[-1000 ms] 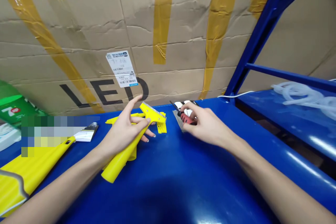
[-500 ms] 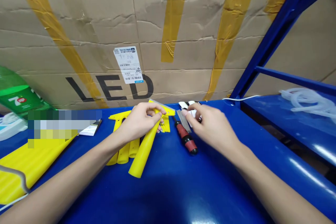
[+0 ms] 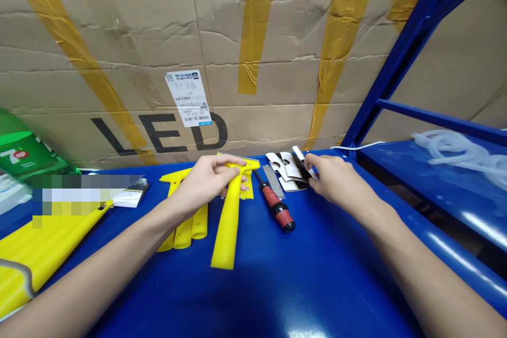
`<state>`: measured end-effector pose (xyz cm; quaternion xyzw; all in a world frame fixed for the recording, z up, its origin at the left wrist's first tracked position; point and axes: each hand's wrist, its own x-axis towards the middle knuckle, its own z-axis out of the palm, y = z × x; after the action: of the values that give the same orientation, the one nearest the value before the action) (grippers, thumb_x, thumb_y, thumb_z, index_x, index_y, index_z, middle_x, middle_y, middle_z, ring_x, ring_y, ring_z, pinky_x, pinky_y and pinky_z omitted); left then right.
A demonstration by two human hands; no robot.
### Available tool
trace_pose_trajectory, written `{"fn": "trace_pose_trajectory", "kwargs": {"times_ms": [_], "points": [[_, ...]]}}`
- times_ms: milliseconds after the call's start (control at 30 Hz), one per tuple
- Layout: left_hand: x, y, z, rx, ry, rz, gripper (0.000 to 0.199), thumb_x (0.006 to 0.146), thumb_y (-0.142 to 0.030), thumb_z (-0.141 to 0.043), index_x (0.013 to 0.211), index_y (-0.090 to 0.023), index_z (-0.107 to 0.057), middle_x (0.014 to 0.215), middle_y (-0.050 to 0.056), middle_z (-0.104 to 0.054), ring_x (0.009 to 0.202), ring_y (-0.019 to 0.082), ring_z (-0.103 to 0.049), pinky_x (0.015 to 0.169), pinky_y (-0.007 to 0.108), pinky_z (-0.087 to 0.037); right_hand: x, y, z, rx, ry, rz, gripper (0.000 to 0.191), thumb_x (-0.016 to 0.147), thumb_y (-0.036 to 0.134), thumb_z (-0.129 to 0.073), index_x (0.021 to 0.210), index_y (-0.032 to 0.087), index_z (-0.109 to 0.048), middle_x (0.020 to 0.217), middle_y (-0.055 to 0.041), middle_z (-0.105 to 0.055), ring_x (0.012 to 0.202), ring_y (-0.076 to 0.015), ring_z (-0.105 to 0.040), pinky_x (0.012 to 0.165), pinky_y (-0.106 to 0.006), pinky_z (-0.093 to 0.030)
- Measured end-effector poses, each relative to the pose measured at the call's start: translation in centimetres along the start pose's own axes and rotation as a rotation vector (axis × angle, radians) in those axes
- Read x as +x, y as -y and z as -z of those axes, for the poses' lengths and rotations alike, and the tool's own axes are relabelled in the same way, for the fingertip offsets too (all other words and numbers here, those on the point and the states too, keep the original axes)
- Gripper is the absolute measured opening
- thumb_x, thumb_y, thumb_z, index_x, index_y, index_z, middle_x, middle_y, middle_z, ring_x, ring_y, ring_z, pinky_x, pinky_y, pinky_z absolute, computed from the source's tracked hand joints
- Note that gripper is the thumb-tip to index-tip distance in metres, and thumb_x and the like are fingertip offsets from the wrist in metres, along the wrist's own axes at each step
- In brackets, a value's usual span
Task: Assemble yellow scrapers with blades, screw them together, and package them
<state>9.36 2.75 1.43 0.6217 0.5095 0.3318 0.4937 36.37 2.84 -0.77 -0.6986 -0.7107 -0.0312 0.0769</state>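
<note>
My left hand (image 3: 216,177) grips the head of a yellow T-shaped scraper (image 3: 226,227), its handle slanting down toward me. My right hand (image 3: 330,177) is closed at the right end of a pile of white-and-black cards (image 3: 285,166) with cut-out notches; its fingers pinch a tilted white-edged card (image 3: 300,155). Between the hands lie a flat metal blade (image 3: 273,179) and a screwdriver (image 3: 279,206) with a red-and-black handle. More yellow scraper handles (image 3: 182,233) rest side by side under and beyond my left hand.
A blue table (image 3: 301,280) carries everything. Behind it stands a big taped cardboard box (image 3: 150,53). To the left are a green bottle (image 3: 24,153) and a bundle of yellow pieces (image 3: 51,253). A blue metal frame (image 3: 396,68) and coiled clear tubing (image 3: 455,150) are at right.
My right hand has moved right across the cards and now pinches one, tilting it up. The scraper in my left hand has turned, so its handle hangs more upright in view.
</note>
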Motion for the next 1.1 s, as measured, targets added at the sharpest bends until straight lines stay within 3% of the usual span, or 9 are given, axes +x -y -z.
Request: {"fn": "trace_pose_trajectory", "kwargs": {"times_ms": [100,200,267,333,433,533,867,1000,1100], "points": [[-0.4,-0.2,0.2,-0.137,-0.039,0.009,0.039,0.092,-0.029,-0.067,0.128,-0.016,-0.065,0.1,0.013,-0.08,0.097,0.024,-0.077,0.076,0.028,-0.059,-0.5,0.1,0.9,0.046,-0.255,-0.033,0.005,0.089,0.019,-0.059,0.092,0.021,-0.063,0.081,-0.0088,-0.071,0.077,-0.0289,-0.069,0.063,-0.034,-0.037],[-1.1,0.0,1.0,-0.248,-0.094,-0.032,0.046,0.087,-0.031,-0.076,0.131,-0.021,-0.066,0.117,0.012,-0.077,0.109,0.023,-0.073,0.082,0.025,-0.059,-1.1,1.2,1.4,0.463,-0.486,0.077,0.012,0.09,0.029,-0.065,0.083,0.021,-0.06,0.075,-0.0043,-0.069,0.07,-0.0224,-0.067,0.066,-0.032,-0.044],[-1.7,0.5,1.6,-0.284,-0.179,-0.107,0.046,0.083,-0.031,-0.08,0.127,-0.023,-0.069,0.133,0.01,-0.071,0.112,0.022,-0.072,0.084,0.023,-0.06,-1.5,2.4,1.4,0.862,-0.419,0.177,0.02,0.089,0.037,-0.068,0.082,0.021,-0.059,0.08,-0.0036,-0.069,0.07,-0.0187,-0.066,0.065,-0.03,-0.047],[-2.3,1.2,2.2,-0.309,-0.287,-0.196,0.046,0.082,-0.031,-0.082,0.126,-0.024,-0.071,0.14,0.009,-0.066,0.112,0.022,-0.072,0.088,0.023,-0.06,-1.7,3.5,1.2,1.147,-0.234,0.224,0.027,0.088,0.044,-0.071,0.083,0.02,-0.06,0.081,-0.0033,-0.068,0.068,-0.0162,-0.063,0.061,-0.027,-0.047],[-3.1,2.3,3.0,-0.382,-0.418,-0.257,0.055,0.081,-0.028,-0.083,0.134,-0.025,-0.066,0.134,0.008,-0.07,0.116,0.024,-0.071,0.097,0.027,-0.059,-2.0,4.8,0.7,1.313,-0.01,0.231,0.032,0.087,0.048,-0.072,0.082,0.019,-0.059,0.074,-0.0004,-0.063,0.064,-0.0132,-0.058,0.058,-0.025,-0.046],[-3.7,3.1,3.4,-0.427,-0.502,-0.316,0.062,0.081,-0.024,-0.083,0.139,-0.028,-0.062,0.135,0.007,-0.069,0.123,0.026,-0.067,0.102,0.029,-0.058,-2.3,5.7,0.3,1.337,0.098,0.237,0.034,0.089,0.05,-0.07,0.082,0.019,-0.058,0.073,0.0009,-0.06,0.064,-0.0118,-0.054,0.058,-0.024,-0.044],[-4.5,3.5,3.0,-0.463,-0.518,-0.321,0.065,0.084,-0.022,-0.08,0.145,-0.031,-0.056,0.147,0.005,-0.061,0.126,0.025,-0.065,0.106,0.028,-0.055,-4.2,9.3,-1.1,1.161,-0.033,0.237,0.035,0.088,0.045,-0.072,0.068,0.019,-0.058,0.064,0.0007,-0.058,0.054,-0.0105,-0.048,0.048,-0.024,-0.037],[-4.7,3.1,1.9,-0.55,-0.433,-0.238,0.06,0.089,-0.02,-0.073,0.145,-0.034,-0.056,0.155,0.003,-0.053,0.132,0.025,-0.06,0.106,0.027,-0.054,-4.6,10.0,-1.5,1.421,-0.016,0.114,0.043,0.076,0.045,-0.083,0.07,0.022,-0.048,0.064,0.0011,-0.063,0.057,-0.0136,-0.062,0.051,-0.024,-0.05],[-4.9,2.4,1.0,-0.601,-0.375,-0.206,0.063,0.091,-0.017,-0.069,0.148,-0.04,-0.052,0.162,0.0,-0.043,0.139,0.024,-0.053,0.109,0.025,-0.05,-4.3,10.1,-1.7,1.608,0.032,-0.044,0.058,0.066,0.044,-0.09,0.095,0.026,-0.044,0.082,-0.0008,-0.075,0.074,-0.0221,-0.076,0.066,-0.033,-0.063]]}}
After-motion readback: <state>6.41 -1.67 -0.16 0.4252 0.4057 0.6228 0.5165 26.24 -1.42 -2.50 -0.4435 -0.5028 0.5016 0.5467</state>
